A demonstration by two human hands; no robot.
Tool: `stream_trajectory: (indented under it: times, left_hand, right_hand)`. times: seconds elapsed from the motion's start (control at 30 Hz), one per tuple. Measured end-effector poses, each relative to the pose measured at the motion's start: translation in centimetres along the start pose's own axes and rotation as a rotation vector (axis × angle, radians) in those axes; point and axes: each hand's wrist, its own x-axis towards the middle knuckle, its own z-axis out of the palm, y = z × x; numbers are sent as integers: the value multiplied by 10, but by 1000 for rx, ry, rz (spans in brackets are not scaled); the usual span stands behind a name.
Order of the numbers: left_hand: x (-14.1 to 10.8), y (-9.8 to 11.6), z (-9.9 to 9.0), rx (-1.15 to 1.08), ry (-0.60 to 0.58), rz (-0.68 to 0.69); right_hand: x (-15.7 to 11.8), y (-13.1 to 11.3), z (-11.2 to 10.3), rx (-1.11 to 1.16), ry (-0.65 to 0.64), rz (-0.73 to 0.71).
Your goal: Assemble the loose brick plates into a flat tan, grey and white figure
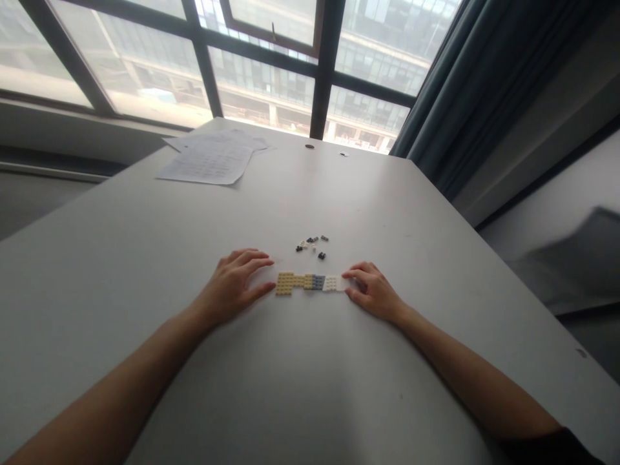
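A: Nearest first, how arranged?
B: On the bench [266, 387], between the hands, a studded strip [310, 281], tan, grey-blue and white in one line. Lying flat, likely for support along its whole length.
A: And the left hand [237, 281]?
B: Relaxed, fingers apart, nothing gripped; thumb tip right beside the tan end, perhaps to stop any sideways slip.
A: The right hand [371, 290]?
B: Thumb and finger bent about the white end. Too small in this view to tell pinching from mere flanking; well placed, either way, for steadying.
A: Just beyond?
B: Small loose pieces [321, 256], dark, grey and white, clustered probably for easy reach from both sides.
A: Farther still?
B: Overlapping papers [208, 161] toward the far left, apparently for separation from the pieces. Then windows [159, 84], with a dark curtain [450, 110] at right.
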Motion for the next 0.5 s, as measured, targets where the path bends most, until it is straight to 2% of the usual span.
stream_trajectory:
  times: [0.17, 0.5]
  left_hand:
    - [0, 2, -1, 11, -118, 57]
    - [1, 3, 0, -14, -110, 51]
  right_hand:
    - [1, -2, 1, 3, -2, 4]
    - [4, -5, 1, 7, -15, 1]
